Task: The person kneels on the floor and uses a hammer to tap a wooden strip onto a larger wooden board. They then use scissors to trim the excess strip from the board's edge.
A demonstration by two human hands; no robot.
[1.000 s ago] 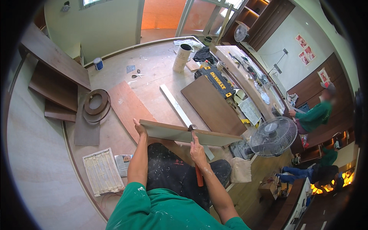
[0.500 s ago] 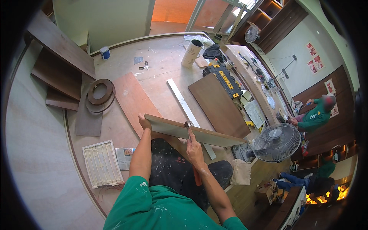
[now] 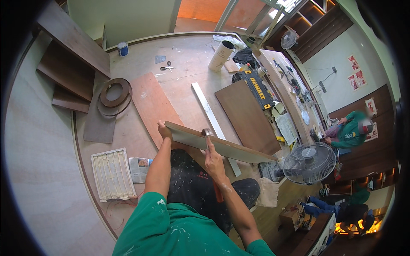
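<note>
My left hand [image 3: 164, 130] is wrapped round the left end of a long narrow board [image 3: 235, 150], which stands on edge across my lap. The board has a brown top edge and a pale grey face toward me. In my right hand [image 3: 215, 164] is a hammer [image 3: 218, 193], held high up near its head. Its orange-red handle hangs down along my forearm, while the metal head meets the board's top edge near the middle. My dark, paint-specked trousers show beneath the board.
Beyond the board lie a reddish plank [image 3: 154, 104], a white strip [image 3: 209, 111] and a brown panel [image 3: 245, 117]. Rolls of edge banding [image 3: 114, 94] are at left. A fan [image 3: 309, 162] stands right, near a toolbox [image 3: 255, 88]. Co-workers [image 3: 352, 132] are at the right.
The hammer head has shifted slightly left along the board's top edge. My view has turned a little; my left hand keeps its hold on the board's end.
</note>
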